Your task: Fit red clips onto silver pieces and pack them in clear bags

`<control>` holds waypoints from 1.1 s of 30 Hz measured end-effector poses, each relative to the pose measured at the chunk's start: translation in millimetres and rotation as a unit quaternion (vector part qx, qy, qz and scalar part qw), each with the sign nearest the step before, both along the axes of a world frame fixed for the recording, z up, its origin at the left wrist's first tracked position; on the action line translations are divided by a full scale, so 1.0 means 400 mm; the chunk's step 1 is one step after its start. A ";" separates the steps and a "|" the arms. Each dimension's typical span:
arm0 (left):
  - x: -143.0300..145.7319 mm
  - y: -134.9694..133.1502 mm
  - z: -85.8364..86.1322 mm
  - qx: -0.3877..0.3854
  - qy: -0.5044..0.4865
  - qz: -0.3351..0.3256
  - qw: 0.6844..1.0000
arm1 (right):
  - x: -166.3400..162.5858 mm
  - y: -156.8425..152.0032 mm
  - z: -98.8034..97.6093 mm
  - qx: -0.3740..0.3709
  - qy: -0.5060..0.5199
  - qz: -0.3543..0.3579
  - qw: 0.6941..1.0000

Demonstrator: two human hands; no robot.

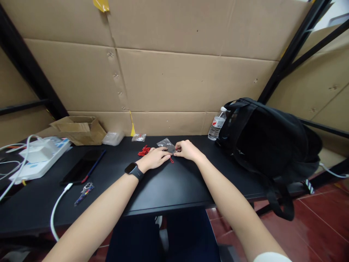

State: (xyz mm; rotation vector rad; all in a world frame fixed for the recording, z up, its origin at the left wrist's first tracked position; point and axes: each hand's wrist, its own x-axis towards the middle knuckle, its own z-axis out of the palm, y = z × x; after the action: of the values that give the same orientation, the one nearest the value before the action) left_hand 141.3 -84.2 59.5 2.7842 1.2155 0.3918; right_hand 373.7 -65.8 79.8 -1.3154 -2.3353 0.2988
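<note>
My left hand [156,158], with a dark watch [133,170] on its wrist, rests low over the black table. Its thumb and fingertips close on a thin red cord [171,160], whose small loop sticks out below them. Facing it, my right hand [188,150] pinches something small, mostly hidden by the fingers. A clear plastic bag [165,143] lies just behind the fingertips. Left of it, partly behind my left hand, is a bundle of red cords [144,150].
A black backpack [272,142] and a water bottle [217,124] stand right. On the left are a phone [83,166], a pen [94,165], a keychain [84,193], a power strip [40,163] with white cables and an open cardboard box [81,131]. A cardboard wall [169,83] closes the back.
</note>
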 end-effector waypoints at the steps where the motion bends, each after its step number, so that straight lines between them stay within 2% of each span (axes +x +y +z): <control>1: -0.002 0.001 0.000 -0.006 -0.002 0.000 1.000 | -0.001 0.003 -0.002 0.002 0.003 0.000 1.000; 6: -0.012 0.008 0.000 -0.034 -0.021 -0.009 0.999 | -0.014 0.014 -0.015 0.014 0.014 0.020 1.000; 11: -0.007 0.012 -0.004 -0.024 -0.041 -0.020 0.999 | -0.040 0.012 -0.030 0.023 0.013 0.020 0.999; 17: -0.005 0.009 -0.004 -0.036 -0.059 -0.020 0.997 | -0.068 0.017 -0.035 0.067 0.012 -0.025 0.997; 26: -0.001 0.002 0.013 -0.035 -0.054 -0.016 0.998 | -0.084 0.069 -0.045 0.117 -0.025 -0.099 0.988; 28: -0.007 0.003 0.022 -0.014 -0.068 -0.015 0.998 | -0.069 0.074 -0.037 0.114 -0.008 -0.061 0.992; 31: -0.023 0.009 0.032 0.017 -0.108 0.010 0.994 | -0.027 0.068 -0.019 0.102 0.015 0.046 0.994; 33: -0.032 0.012 0.033 0.043 -0.126 0.037 0.990 | 0.001 0.059 -0.012 0.105 0.027 0.072 0.992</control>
State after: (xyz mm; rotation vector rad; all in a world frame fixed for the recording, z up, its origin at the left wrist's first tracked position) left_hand 128.3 -79.3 72.6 2.6590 1.2708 0.7914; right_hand 374.0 -42.2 75.1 -1.0299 -2.3474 0.1265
